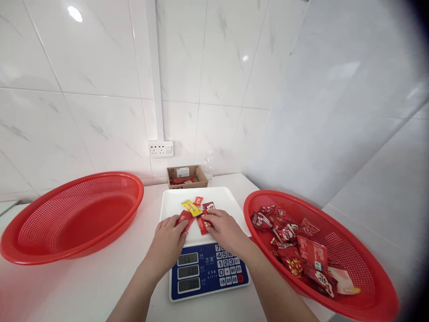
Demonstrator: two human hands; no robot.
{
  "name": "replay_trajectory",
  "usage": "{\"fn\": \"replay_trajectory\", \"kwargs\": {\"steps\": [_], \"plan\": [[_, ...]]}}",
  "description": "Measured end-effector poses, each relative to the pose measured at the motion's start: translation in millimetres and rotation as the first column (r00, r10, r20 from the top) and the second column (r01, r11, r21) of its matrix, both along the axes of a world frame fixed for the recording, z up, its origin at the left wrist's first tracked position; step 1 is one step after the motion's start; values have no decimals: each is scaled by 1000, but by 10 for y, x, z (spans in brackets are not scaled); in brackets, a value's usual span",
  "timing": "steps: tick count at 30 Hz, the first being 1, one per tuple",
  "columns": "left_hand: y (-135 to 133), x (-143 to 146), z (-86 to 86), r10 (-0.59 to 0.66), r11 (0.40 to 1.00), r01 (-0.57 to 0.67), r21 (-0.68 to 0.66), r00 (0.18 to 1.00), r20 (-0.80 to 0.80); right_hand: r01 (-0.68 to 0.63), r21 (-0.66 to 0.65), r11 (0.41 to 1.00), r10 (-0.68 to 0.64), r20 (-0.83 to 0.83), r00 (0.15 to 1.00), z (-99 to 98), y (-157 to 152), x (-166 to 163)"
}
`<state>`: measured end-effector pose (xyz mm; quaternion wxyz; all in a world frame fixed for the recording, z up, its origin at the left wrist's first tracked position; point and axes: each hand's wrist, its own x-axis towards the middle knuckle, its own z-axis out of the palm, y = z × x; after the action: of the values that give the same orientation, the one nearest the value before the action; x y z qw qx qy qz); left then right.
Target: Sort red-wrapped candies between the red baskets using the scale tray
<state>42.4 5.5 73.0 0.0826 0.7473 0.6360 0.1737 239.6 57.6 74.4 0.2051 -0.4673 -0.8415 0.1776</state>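
Several small candy packets lie in a loose pile on the white pan [172,205] of a digital scale. My left hand [166,241] is at the pile's left side, with its fingers and thumb closed on a red packet [186,219]. From the right, my right hand [228,230] has its fingers curled on another red packet [202,225]. A yellow packet [191,207] rests across the top, and a small red packet [198,201] sits behind it. Partly under my right fingers is a dark red packet [208,205]. Below the pan is the blue keypad panel [210,270].
A red plastic basket [338,219] with many red packets stands on the right. Another red basket [83,219], with nothing seen inside, stands on the left. Behind the scale, a cardboard box [200,176] holds red packets beside a clear plastic bottle [208,166]. Tiled walls close off the back.
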Motion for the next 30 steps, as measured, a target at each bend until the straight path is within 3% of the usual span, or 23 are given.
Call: {"fn": "replay_trajectory", "kwargs": {"steps": [8,16,21,24,26,28,29,30], "plan": [[74,-60,-52,-49,999,46,19,991,127,-35,-32,999,34,-43,999,-4,26,-12],[69,-81,-57,-16,1000,14,15,988,153,44,-43,998,-45,-11,999,11,48,-58],[77,-94,-58,0,999,-6,33,984,175,46,19,999,-44,-120,992,32,-181,-28],[74,-97,-37,22,999,-30,45,982,189,-67,113,991,103,-347,932,-81,-493,-12],[67,-79,-19,24,999,-33,40,977,214,-233,79,969,245,-407,880,-215,-716,-38],[62,-39,-11,23,999,-29,24,971,240,-500,-81,862,434,-390,812,-348,-911,-96],[62,-13,-13,24,999,-29,17,968,248,-589,-172,790,508,-356,784,-398,-991,-130],[64,18,-18,25,999,-29,13,967,252,-617,-199,761,533,-348,771,-435,-1058,-164]]}}
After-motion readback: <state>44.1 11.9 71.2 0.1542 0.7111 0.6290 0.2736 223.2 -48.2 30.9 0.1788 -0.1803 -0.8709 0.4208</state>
